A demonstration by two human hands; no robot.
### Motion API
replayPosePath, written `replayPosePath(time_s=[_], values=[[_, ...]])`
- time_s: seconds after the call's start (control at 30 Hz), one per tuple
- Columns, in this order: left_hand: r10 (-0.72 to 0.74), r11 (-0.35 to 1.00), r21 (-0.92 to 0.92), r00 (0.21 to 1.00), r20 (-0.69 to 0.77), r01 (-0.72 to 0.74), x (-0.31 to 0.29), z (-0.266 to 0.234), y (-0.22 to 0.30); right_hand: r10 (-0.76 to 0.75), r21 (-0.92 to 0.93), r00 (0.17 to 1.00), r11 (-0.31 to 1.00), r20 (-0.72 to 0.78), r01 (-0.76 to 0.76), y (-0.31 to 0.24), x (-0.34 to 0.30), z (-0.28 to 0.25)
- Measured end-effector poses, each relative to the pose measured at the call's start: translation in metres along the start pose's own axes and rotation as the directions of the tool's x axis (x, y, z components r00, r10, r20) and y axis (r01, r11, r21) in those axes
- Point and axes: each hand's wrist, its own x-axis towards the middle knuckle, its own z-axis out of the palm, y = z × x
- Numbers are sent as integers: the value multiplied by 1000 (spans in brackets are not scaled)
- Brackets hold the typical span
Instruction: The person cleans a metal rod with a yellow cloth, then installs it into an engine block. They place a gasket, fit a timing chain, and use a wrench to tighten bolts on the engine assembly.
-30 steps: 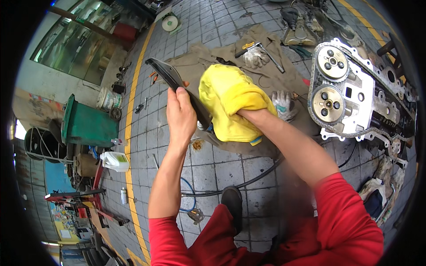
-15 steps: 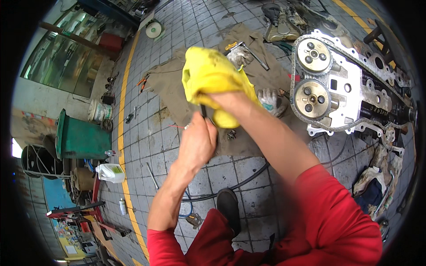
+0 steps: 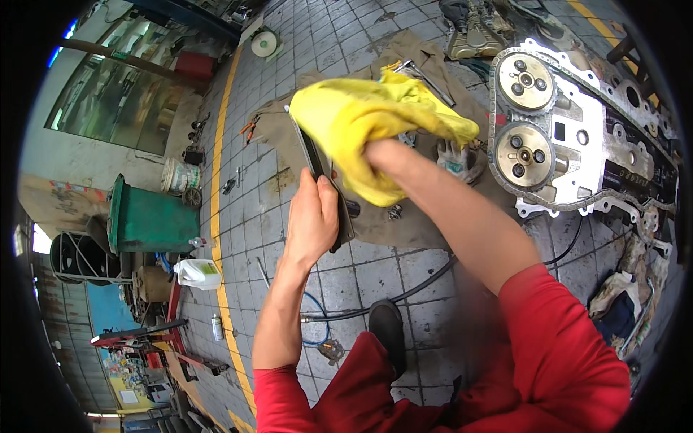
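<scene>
My left hand is closed around a long, narrow dark part with a flat edge, held up at a slant above the floor; its exact kind I cannot make out. A bright yellow cloth lies over the upper end of that part. Into the cloth reaches my right hand, whose fingers are covered by its folds. To the right stands an engine with a silver front, two round sprockets, an upper one and a lower one, and a chain running around them.
Beneath my hands a brown cloth covers part of the tiled floor, with work gloves and a metal hand tool on it. A black hose crosses by my shoe. Leftward stand a green bin, a white jug and a spray can.
The yellow cloth has spread out to the right and slid along the dark part, showing more of its length. The whole view has shifted slightly, moving the surroundings rightward.
</scene>
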Motion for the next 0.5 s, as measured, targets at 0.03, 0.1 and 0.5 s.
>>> replayPosePath(time_s=[0.03, 0.1, 0.5], values=[[-6, 1000, -13, 1000, -19, 6, 9, -1, 10, -3, -26, 1000, 1000, 9, 4, 2, -3, 9], [2, 1000, 32, 999, -53, -1, 25, -6, 14, -14, -66, 1000, 998, 19, 15, 3, -7, 28], [-180, 948, -293, 967, -183, 121, 59, -35, -5, 132, 610, 980, 769, 146, -194, 10, -4, 12]])
